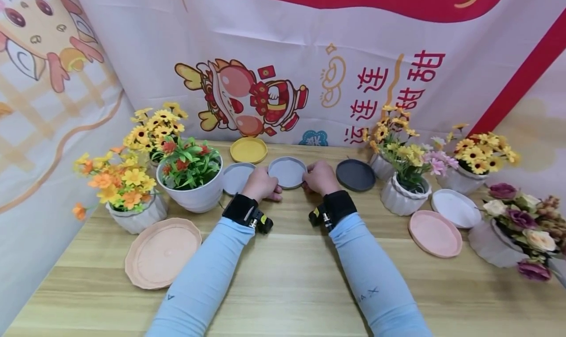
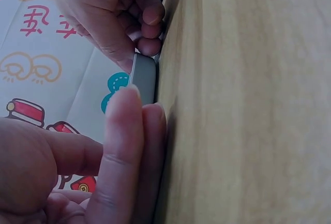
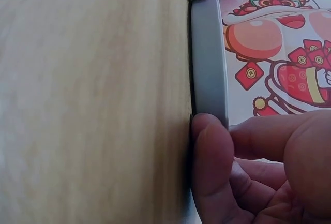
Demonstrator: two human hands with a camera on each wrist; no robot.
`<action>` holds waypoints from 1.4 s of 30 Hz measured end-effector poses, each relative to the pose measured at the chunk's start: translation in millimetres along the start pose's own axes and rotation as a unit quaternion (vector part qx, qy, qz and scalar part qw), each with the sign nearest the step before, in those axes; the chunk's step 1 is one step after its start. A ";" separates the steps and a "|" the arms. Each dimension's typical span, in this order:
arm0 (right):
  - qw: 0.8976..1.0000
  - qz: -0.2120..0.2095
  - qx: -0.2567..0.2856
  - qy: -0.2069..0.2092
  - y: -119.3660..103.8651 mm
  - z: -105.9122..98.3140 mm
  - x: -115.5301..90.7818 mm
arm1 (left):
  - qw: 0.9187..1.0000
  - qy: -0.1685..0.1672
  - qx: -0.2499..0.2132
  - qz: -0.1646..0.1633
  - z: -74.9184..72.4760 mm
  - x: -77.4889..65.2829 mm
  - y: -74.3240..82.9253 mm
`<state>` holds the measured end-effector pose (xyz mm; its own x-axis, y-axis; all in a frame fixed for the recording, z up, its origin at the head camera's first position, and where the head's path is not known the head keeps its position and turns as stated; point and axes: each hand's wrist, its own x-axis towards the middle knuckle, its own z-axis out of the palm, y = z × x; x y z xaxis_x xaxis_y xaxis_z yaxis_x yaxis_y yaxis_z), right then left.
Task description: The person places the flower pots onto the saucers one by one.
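Both hands hold a round grey saucer [image 1: 287,173] by opposite sides of its rim, near the back of the wooden table. On its left side, my left hand [image 1: 264,183] has fingers and thumb at the edge. Opposite, my right hand [image 1: 321,178] pinches the rim between thumb and finger. Seen edge-on in the right wrist view, the grey saucer [image 3: 208,53] sits low at the tabletop. A second grey saucer [image 1: 237,177] lies beside the left hand, partly hidden by it. To the right of the right hand is a black saucer [image 1: 355,175].
A yellow saucer [image 1: 248,150] lies behind. Left are potted flowers [image 1: 137,214], a red-flowered plant pot [image 1: 194,192] and a large beige saucer [image 1: 163,253]. Right are a pink saucer [image 1: 435,234], a white saucer [image 1: 456,208] and several flower pots [image 1: 404,194]. A printed cloth [image 1: 265,27] hangs behind.
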<state>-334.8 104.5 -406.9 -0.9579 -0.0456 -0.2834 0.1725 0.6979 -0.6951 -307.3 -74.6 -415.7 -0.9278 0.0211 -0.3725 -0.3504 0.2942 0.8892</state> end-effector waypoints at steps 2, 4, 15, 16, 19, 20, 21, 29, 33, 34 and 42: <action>1.000 0.006 0.006 -0.001 -0.5 0.0 0.7 | 1.000 -0.001 0.000 0.000 -0.4 -1.2 1.0; 1.000 0.017 0.015 -0.001 -1.1 0.4 1.2 | 1.000 -0.001 -0.001 -0.001 -0.6 -2.5 1.7; 1.000 0.005 0.000 0.003 -1.7 -14.6 -8.3 | 1.000 -0.008 -0.011 0.004 -0.8 -3.9 3.8; 1.000 -0.001 -0.003 0.008 -2.9 -19.7 -11.5 | 1.000 -0.009 -0.011 0.005 -0.8 -3.8 4.3; 0.999 -0.031 0.013 0.036 -7.2 -38.2 -25.1 | 1.000 -0.011 -0.009 0.006 -1.4 -3.7 5.7; 0.997 -0.046 0.021 0.051 -8.9 -45.0 -31.3 | 1.000 -0.010 -0.008 0.005 -1.6 -3.5 5.9; 0.995 -0.065 0.021 0.066 -10.0 -52.1 -38.3 | 1.000 -0.010 -0.006 0.003 -1.7 -3.3 5.8; 0.969 -0.122 -0.019 0.212 0.8 -119.2 -115.6 | 1.000 -0.016 -0.015 -0.003 -1.6 1.3 1.1; 0.968 -0.058 -0.053 0.238 29.8 -159.4 -148.2 | 1.000 -0.009 -0.022 -0.001 -0.6 2.6 0.4; 0.970 -0.037 -0.064 0.233 39.4 -169.1 -154.5 | 1.000 -0.008 -0.021 -0.001 -0.4 2.7 0.5; 0.983 0.070 -0.090 0.146 112.2 -216.3 -168.5 | 1.000 -0.005 -0.019 0.008 -1.1 -0.3 1.1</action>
<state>-203.7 345.1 -294.2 -0.9569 0.2495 -0.1486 0.2901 0.7984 -0.5276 -307.6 -75.4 -414.3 -0.9320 0.0359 -0.3606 -0.3400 0.2573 0.9045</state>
